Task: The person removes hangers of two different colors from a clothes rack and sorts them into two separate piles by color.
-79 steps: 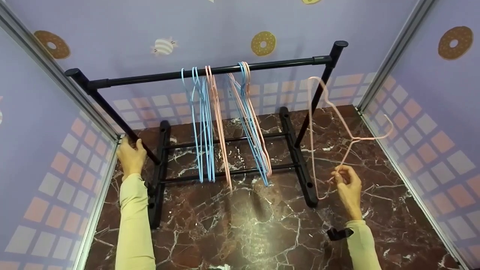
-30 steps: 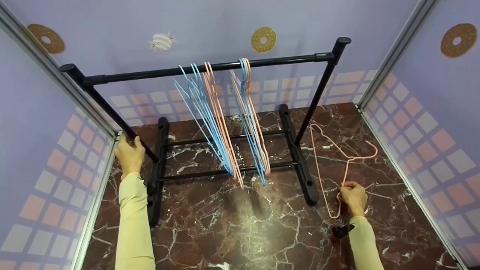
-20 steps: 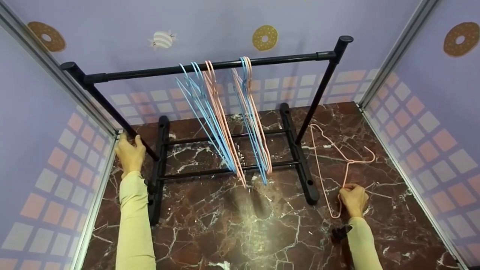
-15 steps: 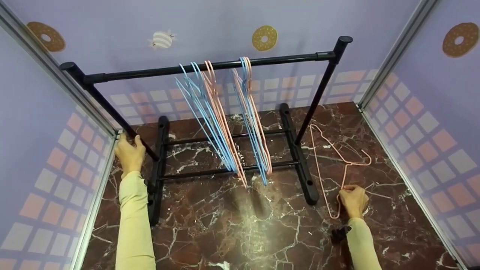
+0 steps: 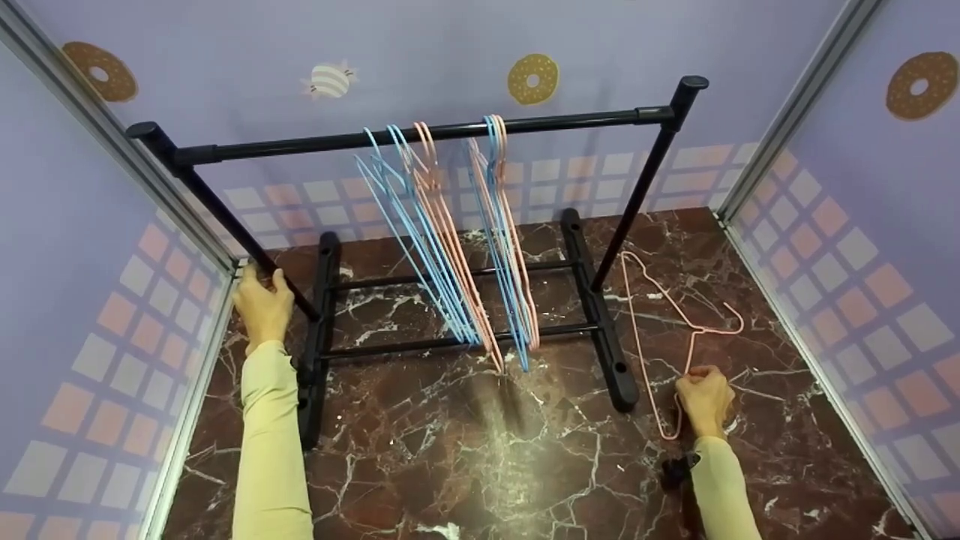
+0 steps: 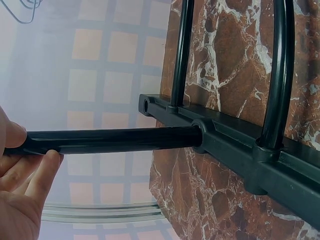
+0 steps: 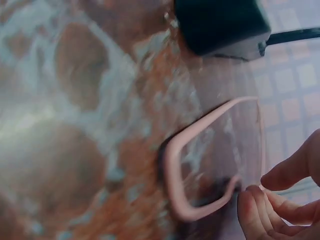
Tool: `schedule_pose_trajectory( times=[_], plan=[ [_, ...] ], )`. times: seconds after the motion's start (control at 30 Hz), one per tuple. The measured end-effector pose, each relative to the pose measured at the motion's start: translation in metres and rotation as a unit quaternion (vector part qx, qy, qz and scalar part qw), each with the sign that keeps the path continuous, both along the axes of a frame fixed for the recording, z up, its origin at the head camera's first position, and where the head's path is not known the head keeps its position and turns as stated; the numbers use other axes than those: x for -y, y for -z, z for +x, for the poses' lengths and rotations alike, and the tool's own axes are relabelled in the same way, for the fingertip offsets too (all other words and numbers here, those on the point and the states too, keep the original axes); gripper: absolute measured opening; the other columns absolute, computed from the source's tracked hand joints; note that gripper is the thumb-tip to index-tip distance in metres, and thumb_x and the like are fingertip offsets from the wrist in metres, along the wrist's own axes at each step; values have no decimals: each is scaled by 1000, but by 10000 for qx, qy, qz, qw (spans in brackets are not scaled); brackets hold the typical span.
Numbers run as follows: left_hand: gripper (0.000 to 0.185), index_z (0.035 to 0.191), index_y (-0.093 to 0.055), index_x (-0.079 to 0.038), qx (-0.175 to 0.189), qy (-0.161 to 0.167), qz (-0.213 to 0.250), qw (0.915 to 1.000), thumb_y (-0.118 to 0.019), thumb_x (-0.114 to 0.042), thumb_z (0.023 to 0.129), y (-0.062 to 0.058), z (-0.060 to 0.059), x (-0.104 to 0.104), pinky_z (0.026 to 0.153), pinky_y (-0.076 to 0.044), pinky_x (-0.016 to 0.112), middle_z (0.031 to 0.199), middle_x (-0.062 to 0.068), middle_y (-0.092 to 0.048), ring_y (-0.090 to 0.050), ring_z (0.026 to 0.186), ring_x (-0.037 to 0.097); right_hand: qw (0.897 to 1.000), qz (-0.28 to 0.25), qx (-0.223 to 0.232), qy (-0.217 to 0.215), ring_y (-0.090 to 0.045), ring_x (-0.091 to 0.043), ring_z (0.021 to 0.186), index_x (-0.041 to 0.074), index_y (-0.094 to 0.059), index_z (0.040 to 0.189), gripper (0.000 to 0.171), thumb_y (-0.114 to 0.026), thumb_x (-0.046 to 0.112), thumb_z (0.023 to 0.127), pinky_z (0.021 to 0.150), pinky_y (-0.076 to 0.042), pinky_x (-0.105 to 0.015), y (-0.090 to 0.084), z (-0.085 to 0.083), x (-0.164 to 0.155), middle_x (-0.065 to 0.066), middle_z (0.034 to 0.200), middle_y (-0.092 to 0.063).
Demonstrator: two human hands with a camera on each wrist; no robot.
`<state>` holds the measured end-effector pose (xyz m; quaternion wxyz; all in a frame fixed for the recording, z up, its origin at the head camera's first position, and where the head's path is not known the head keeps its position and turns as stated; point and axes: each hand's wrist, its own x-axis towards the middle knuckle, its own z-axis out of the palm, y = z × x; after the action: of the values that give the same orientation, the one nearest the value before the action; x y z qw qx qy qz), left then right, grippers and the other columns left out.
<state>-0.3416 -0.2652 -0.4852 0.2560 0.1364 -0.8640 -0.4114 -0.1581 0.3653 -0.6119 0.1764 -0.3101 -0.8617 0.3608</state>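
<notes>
On the left, the left hand [image 5: 264,309] holds the slanted black post of a clothes rack low down. The left wrist view has thumb and fingertips on opposite sides of this post [image 6: 115,141]. Out to the right of the rack, the right hand [image 5: 705,399] pinches a pink wire clothes hanger [image 5: 718,331] by one shoulder. The hanger lies close over the floor, its hook pointing right. In the right wrist view a rounded notched end of the pink hanger [image 7: 174,180] sits near the fingertips. Part of the hanger is hidden by the fingers.
Several blue and pink hangers hang from the rack's top bar [image 5: 315,143] in two bunches near its middle. The rack's black right foot [image 5: 604,330] stands between them and the right hand. Patterned walls enclose the marble floor [image 5: 525,465] on three sides.
Since the earliest frame, the right hand has lowered the pink hanger from a raised position to the floor. Lower ends of the left bunch have swung right. The left hand stays on the post.
</notes>
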Motion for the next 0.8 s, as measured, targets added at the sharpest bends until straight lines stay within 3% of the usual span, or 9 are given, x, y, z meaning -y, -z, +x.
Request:
schedule_pose_trajectory(
  times=[0.3, 0.43, 0.6, 0.8],
  plan=[
    [37, 129, -59, 6, 244, 95, -5, 9997, -58, -17, 100, -1, 2, 0, 109, -39, 57, 125, 30, -65, -52, 124, 52, 9944, 301, -904, -455, -69, -46, 86, -6, -69, 101, 21, -60, 7, 87, 83, -47, -54, -44, -28, 37, -26, 92, -74],
    [37, 129, -59, 7, 258, 79, -5, 9996, -59, -16, 100, -2, 1, 0, 110, -37, 58, 125, 31, -64, -52, 125, 53, 9856, 285, -1417, -883, -68, -36, 79, -5, -71, 100, 17, -64, 5, 88, 76, -49, -39, -72, -42, 63, -23, 89, -74],
    [36, 129, -59, 5, 287, 99, -29, 9995, -58, -17, 100, -3, 1, 0, 110, -37, 58, 125, 30, -65, -51, 124, 54, 9653, 49, -2069, -1594, -59, -14, 74, -3, -71, 99, 13, -68, 3, 88, 70, -43, -16, -113, -60, 102, -17, 88, -73],
    [35, 127, -59, 6, 283, 85, -53, 9995, -58, -17, 100, -2, 2, 2, 110, -36, 56, 122, 31, -66, -52, 123, 53, 9310, -367, -2492, -2643, -57, -2, 71, -2, -72, 102, 13, -68, 3, 91, 68, -46, -13, -160, -80, 147, -16, 90, -74]
  ],
)
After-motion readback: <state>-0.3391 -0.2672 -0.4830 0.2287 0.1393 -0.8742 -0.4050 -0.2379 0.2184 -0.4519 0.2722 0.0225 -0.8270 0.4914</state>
